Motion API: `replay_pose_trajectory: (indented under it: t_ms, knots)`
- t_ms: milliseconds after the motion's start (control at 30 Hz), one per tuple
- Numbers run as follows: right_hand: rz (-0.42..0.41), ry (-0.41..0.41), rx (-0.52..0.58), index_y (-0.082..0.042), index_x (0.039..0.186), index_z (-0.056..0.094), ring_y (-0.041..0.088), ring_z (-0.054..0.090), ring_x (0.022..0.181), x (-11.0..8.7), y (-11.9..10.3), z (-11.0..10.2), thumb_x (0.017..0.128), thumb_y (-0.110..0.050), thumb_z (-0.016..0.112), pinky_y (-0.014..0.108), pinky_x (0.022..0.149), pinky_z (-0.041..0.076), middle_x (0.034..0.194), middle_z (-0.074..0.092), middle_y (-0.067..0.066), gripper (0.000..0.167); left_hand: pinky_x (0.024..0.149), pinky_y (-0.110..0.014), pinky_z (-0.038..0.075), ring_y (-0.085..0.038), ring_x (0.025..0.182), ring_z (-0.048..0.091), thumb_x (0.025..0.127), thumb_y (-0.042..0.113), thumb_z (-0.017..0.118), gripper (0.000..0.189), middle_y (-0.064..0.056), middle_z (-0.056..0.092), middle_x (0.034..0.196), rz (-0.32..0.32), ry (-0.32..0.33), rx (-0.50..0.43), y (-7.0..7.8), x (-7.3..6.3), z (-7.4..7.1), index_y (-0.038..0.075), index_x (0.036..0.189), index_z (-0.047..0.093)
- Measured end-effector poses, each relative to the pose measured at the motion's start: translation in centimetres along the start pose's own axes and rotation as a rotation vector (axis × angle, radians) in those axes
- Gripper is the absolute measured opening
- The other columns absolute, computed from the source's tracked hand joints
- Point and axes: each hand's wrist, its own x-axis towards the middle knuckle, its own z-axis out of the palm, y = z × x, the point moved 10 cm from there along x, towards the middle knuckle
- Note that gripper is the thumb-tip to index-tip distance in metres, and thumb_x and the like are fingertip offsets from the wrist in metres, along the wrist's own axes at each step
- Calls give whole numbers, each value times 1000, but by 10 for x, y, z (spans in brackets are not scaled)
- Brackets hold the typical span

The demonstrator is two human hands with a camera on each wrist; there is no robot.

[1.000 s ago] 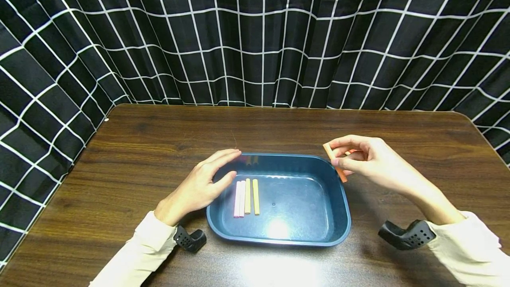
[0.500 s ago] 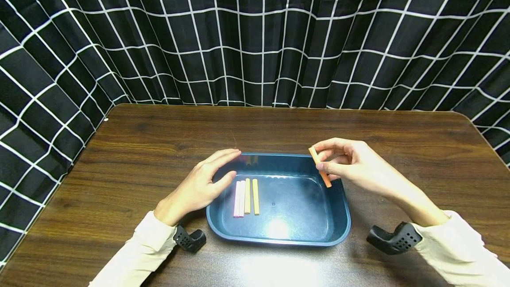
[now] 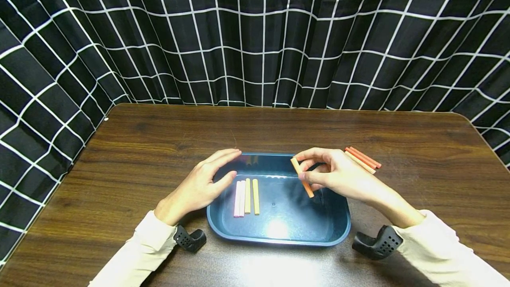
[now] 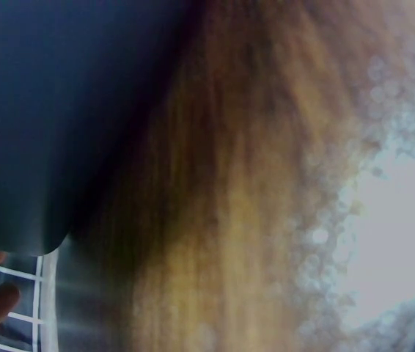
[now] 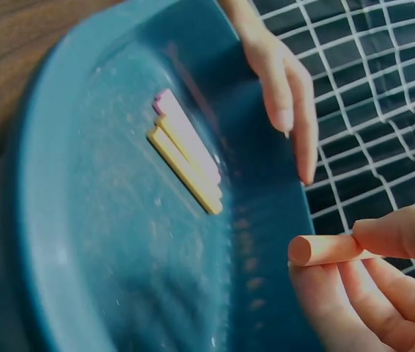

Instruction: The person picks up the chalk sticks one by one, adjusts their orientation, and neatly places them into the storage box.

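Note:
My right hand [image 3: 332, 172] pinches a stick of orange chalk [image 3: 308, 188] between thumb and fingers, over the right half of a blue tray [image 3: 279, 243]. In the right wrist view the round end of this orange chalk points toward the tray. My left hand [image 3: 201, 187] rests at the tray's left rim with fingers extended and holds nothing. Side by side on the tray's floor, near the left hand, lie two pink chalks [image 3: 239, 198] and two yellow chalks [image 3: 256, 196], with a small gap between the yellow ones.
Right of the tray, behind the right hand, red chalks [image 3: 365, 157] and a pale orange chalk [image 3: 360, 163] lie together on the brown wooden table [image 3: 159, 132]. A black curtain [image 3: 255, 34] with white grid lines hangs behind the table. The left wrist view is mostly blurred.
My right hand has carried the orange chalk left and nearer, from the tray's right rim to over its inside, uncovering the chalks on the table. The left hand has stayed still.

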Motion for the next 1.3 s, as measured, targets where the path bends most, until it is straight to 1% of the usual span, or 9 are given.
replay_pose_trajectory:
  t_ms: [200, 433, 533, 700, 833, 967, 1133, 1300]
  knots:
    - [5, -40, 50, 11, 130, 52, 8, 67, 77, 6, 1, 15, 89, -2, 61, 30, 74, 62, 100, 64, 20, 44, 117, -44, 38, -25, 138, 50, 97, 18, 60, 46, -12, 54, 145, -3, -4, -2, 0, 0, 0, 8, 141, 54]
    - [24, -85, 93, 13, 130, 50, 14, 67, 71, 12, 5, 34, 91, -2, 61, 32, 77, 61, 99, 63, 21, 43, 117, -43, 38, -24, 137, 50, 97, 18, 60, 46, -11, 54, 145, 10, 2, 4, 0, 1, 0, 7, 141, 54]
    - [47, -92, 108, 12, 130, 49, 16, 68, 71, 14, 8, 40, 91, -2, 60, 32, 77, 61, 99, 63, 21, 43, 116, -43, 38, -24, 137, 50, 97, 17, 61, 46, -10, 54, 145, 13, 7, 5, 0, 0, 0, 7, 141, 55]
    - [81, -83, 108, 12, 130, 49, 17, 69, 74, 18, 14, 46, 91, -3, 61, 32, 74, 62, 101, 63, 19, 44, 116, -44, 38, -25, 137, 51, 96, 17, 61, 46, -13, 55, 145, 15, 7, -4, 0, 1, -1, 6, 140, 55]
    - [100, -77, 117, 11, 131, 50, 17, 70, 77, 21, 20, 51, 91, -4, 63, 33, 74, 62, 99, 63, 15, 44, 117, -44, 38, -26, 137, 50, 97, 17, 60, 46, -14, 54, 145, 7, 0, -9, 0, 1, -1, 6, 141, 54]
    - [120, -72, 131, 10, 129, 50, 17, 69, 80, 23, 24, 58, 91, -3, 63, 35, 74, 62, 97, 62, 12, 43, 117, -44, 38, -26, 138, 49, 97, 17, 60, 46, -13, 54, 146, 0, -5, -10, 0, 1, -1, 6, 141, 54]
    - [136, -59, 126, 10, 125, 52, 12, 65, 76, 27, 27, 68, 89, -1, 65, 34, 70, 62, 94, 62, 11, 40, 117, -45, 37, -26, 139, 49, 97, 18, 61, 47, -10, 53, 147, -11, -10, -6, 0, 0, -1, 8, 142, 54]
    - [142, -42, 139, 10, 123, 51, 11, 65, 73, 29, 29, 73, 89, -1, 65, 33, 69, 62, 92, 61, 10, 38, 117, -45, 37, -26, 139, 49, 97, 18, 60, 46, -10, 53, 147, -9, -10, -13, -1, 0, 0, 8, 142, 54]
